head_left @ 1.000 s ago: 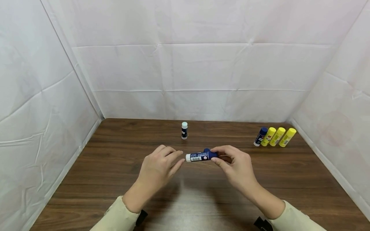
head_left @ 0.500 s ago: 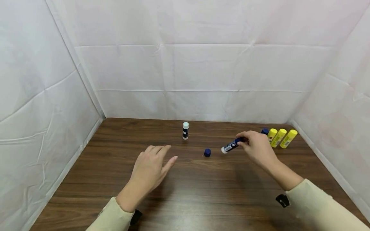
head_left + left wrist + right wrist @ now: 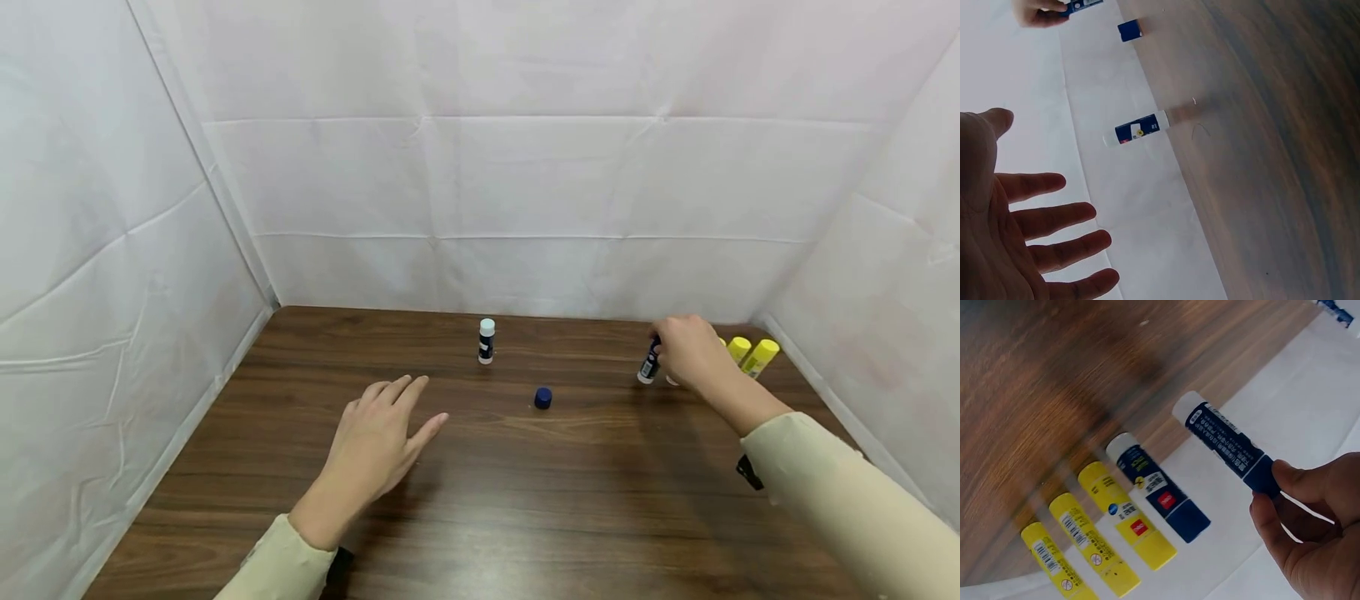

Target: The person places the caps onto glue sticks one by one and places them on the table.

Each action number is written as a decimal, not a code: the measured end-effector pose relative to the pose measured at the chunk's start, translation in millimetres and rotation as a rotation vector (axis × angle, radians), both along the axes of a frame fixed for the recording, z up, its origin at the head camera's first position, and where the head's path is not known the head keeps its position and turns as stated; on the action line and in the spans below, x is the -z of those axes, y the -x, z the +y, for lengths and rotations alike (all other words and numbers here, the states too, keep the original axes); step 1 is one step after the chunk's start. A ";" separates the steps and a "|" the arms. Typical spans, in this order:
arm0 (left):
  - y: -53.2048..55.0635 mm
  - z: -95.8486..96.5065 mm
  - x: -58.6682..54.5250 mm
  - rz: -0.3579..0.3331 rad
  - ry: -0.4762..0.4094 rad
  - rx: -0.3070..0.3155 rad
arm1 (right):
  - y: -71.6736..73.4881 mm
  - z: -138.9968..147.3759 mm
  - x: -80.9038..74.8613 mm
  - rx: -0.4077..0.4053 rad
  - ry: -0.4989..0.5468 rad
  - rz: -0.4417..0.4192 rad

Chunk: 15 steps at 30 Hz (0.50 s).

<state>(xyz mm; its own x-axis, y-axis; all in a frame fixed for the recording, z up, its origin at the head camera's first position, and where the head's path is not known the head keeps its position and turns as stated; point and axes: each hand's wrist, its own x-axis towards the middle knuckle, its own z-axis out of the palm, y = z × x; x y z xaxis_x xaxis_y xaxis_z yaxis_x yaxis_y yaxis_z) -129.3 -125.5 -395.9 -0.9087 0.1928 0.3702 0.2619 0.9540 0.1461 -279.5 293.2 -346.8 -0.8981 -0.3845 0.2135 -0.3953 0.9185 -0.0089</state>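
My right hand (image 3: 693,354) pinches a blue glue stick (image 3: 1225,440) by its blue cap, between thumb and fingers, with the white base pointing down. It is beside another blue glue stick (image 3: 1157,487) at the end of a row with three yellow glue sticks (image 3: 1125,515). In the head view my right hand hides part of that row. My left hand (image 3: 371,442) is held over the table, fingers spread and holding nothing. Beyond it a capless glue stick (image 3: 486,342) stands upright, its white top showing. A loose blue cap (image 3: 543,398) sits on the table between the two hands.
The brown wood-grain table (image 3: 525,492) is bordered by white cloth walls (image 3: 525,175) at the back and both sides. The row of glue sticks is near the back right corner.
My right hand has carried the blue glue stick rightward and back, from the middle to beside the row. My left hand has drawn back to the left with its fingers spreading.
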 end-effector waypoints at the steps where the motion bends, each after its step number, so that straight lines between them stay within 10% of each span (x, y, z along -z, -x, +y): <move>1: -0.2 0.0 0.6 0.000 0.000 0.000 | 2.1 1.0 0.3 0.005 -0.009 -0.005; 15: -4.7 4.6 1.9 -0.052 -0.003 -0.009 | 14.2 9.6 9.9 -0.011 -0.097 -0.006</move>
